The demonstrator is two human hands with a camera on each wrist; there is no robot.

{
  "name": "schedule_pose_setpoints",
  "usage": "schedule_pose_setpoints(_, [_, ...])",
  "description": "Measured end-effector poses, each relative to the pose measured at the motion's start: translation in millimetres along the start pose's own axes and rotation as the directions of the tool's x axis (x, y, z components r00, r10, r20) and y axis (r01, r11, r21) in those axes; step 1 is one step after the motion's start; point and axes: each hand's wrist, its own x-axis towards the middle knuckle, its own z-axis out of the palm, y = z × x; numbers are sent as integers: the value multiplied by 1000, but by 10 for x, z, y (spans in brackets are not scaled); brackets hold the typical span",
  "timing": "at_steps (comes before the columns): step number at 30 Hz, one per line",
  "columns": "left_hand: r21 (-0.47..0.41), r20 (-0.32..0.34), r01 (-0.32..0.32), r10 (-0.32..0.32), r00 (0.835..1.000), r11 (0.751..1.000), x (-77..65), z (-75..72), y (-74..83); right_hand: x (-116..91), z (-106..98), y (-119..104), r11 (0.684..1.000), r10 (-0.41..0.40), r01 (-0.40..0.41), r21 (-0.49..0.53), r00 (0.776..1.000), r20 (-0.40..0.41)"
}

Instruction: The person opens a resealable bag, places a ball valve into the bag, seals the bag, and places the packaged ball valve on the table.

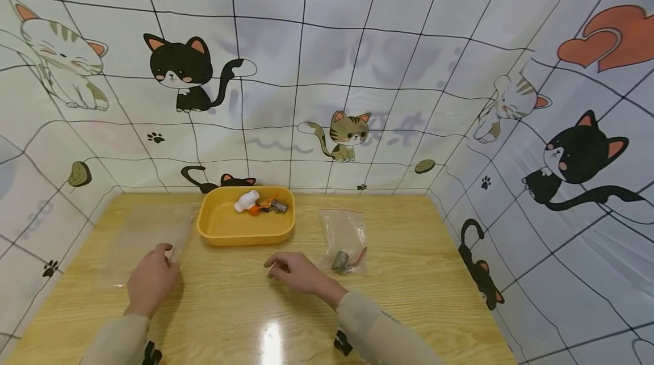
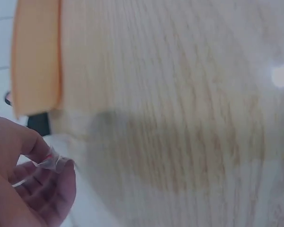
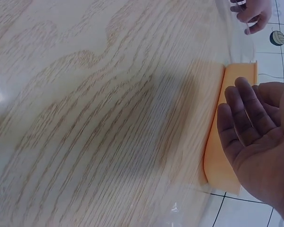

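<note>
My left hand pinches a clear plastic bag near its edge, on the left side of the table. In the left wrist view, a crumpled bit of the bag with a red strip shows between thumb and fingers. My right hand hovers over the table with loosely bent fingers and holds nothing. Just beyond it lies a clear zip bag with a grey cylindrical part and a thin reddish piece. Behind and between the hands stands a yellow tray.
Inside the tray lie a white piece, orange pieces and a small grey metallic part. The wood-grain table meets cat-print sheeting at its back and sides.
</note>
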Motion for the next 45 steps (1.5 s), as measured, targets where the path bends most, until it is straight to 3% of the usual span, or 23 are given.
schedule_pose_setpoints(5, [-97, -8, 70, -71, 997, 993, -119, -54, 139, 17, 41, -15, 1000, 2, -2, 6, 1000, 9])
schedule_pose_setpoints(8, [-187, 25, 83, -80, 997, 979, -205, -65, 282, 24, 65, -24, 1000, -1, 2, -8, 1000, 10])
schedule_pose_setpoints(15, [-339, 84, 17, 12, 996, 941, -417, 129, 812, 50, 132, -99, 999, -36, 36, -32, 999, -2])
schedule_pose_setpoints(19, [-471, 138, 12, 61, 989, 882, -523, 291, 1073, 55, 189, -169, 998, -36, 36, 55, 999, -13])
schedule_pose_setpoints(23, [-579, 182, 43, 78, 980, 814, -585, 421, 1222, 51, 232, -196, 988, -22, 25, 150, 1000, -21])
schedule_pose_setpoints(27, [-616, 199, 62, 79, 977, 786, -616, 502, 1294, 34, 247, -182, 985, -14, 19, 172, 999, -32])
schedule_pose_setpoints(33, [-624, 197, 71, 70, 978, 778, -634, 563, 1361, 12, 241, -150, 984, 2, 7, 176, 999, -50])
schedule_pose_setpoints(40, [-569, 168, 50, 56, 984, 821, -619, 560, 1404, 0, 238, -120, 967, 45, -30, 254, 998, -52])
schedule_pose_setpoints(45, [-547, 177, 49, 58, 983, 836, -610, 551, 1429, -21, 217, -104, 939, 71, -54, 339, 997, -39])
